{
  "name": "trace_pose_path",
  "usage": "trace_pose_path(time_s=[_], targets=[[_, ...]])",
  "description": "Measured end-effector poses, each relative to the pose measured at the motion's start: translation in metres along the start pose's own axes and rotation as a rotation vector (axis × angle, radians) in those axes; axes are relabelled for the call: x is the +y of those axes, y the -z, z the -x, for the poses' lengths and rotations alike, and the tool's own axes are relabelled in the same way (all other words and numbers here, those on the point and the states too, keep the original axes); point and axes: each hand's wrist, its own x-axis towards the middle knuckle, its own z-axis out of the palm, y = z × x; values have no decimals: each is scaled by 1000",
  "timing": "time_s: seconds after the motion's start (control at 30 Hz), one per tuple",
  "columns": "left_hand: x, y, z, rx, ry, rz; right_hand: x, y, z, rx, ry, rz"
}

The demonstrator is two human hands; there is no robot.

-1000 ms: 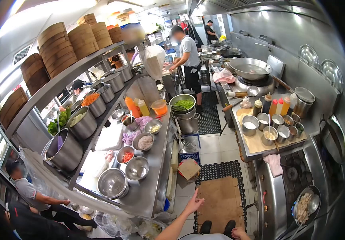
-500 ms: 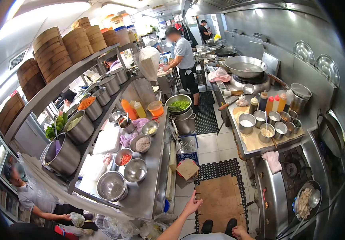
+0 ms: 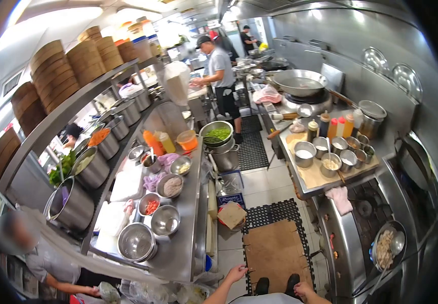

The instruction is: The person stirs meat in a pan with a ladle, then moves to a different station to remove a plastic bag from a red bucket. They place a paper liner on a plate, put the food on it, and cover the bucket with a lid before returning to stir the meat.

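Low in the view, my left hand (image 3: 236,274) hangs in front of my body with its fingers loosely bent and apart, holding nothing. My right hand (image 3: 304,290) is curled closed near my waist, and nothing shows in it. Both are in the air above the brown cardboard mat (image 3: 274,253). Left of my left hand is the steel counter (image 3: 181,248), with a stack of steel bowls (image 3: 136,242) and another steel bowl (image 3: 165,221). To the right, on the stove, a wok (image 3: 400,228) holds pale food pieces (image 3: 384,249) and a ladle (image 3: 397,242).
Steel seasoning pots (image 3: 305,153) and squeeze bottles (image 3: 340,126) stand right, above a pink cloth (image 3: 339,199). Ahead are a pot of greens (image 3: 217,134) and a co-worker (image 3: 221,71). Another person (image 3: 59,266) holds a bag at lower left. Steamer baskets (image 3: 51,76) line the shelf.
My left hand has dropped lower and left, and its outstretched index finger has bent. The view has shifted slightly. The person at lower left has come closer to the counter.
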Motion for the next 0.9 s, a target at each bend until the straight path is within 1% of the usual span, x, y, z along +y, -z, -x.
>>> trace_pose_path(time_s=[0.07, 0.13, 0.2, 0.27, 0.3, 0.37, 0.4, 0.47, 0.53, 0.6, 0.67, 0.73, 0.8, 0.83, 0.87, 0.9], targets=[[-17, -1, 13, -41, 92, -98, -5, 1, 5, 22, 25, 24], [-65, -4, 15, -175, 229, -62, -11, 1, 19, 40, 20, -29], [-88, -1, 31, -305, 396, -193, -15, -1, 26, 44, 18, -4], [-109, -3, 41, -423, 619, -368, -11, -2, 32, 52, 9, -20], [-128, -2, 41, -438, 613, -376, -9, -4, 37, 50, 13, -5], [-140, 2, 39, -564, 646, -474, -3, -11, 48, 51, 6, 7], [-142, -3, 40, -576, 646, -476, 2, -15, 52, 78, -21, -19], [-135, -11, 38, -519, 544, -462, 16, -21, 58, 104, -56, -40], [-123, -12, 30, -452, 427, -445, 24, -23, 64, 185, 79, 254], [-103, -14, 15, -401, 395, -361, 25, -19, 72, 188, 109, 308], [-87, -18, -1, -303, 255, -306, 9, -18, 87, 203, 136, 357], [-63, -23, -9, -264, 197, -205, 3, -13, 96, 137, 220, 450], [-47, -31, -11, -237, 173, -202, 36, -20, 64, -85, 348, 316], [-42, -36, -8, -211, 152, -213, 52, -15, 62, -86, 347, 327], [-51, -43, -10, -209, 155, -205, 66, -10, 62, -446, 96, -290], [-61, -51, -10, -194, 95, -272, 82, -5, 63, -778, -186, -916]])
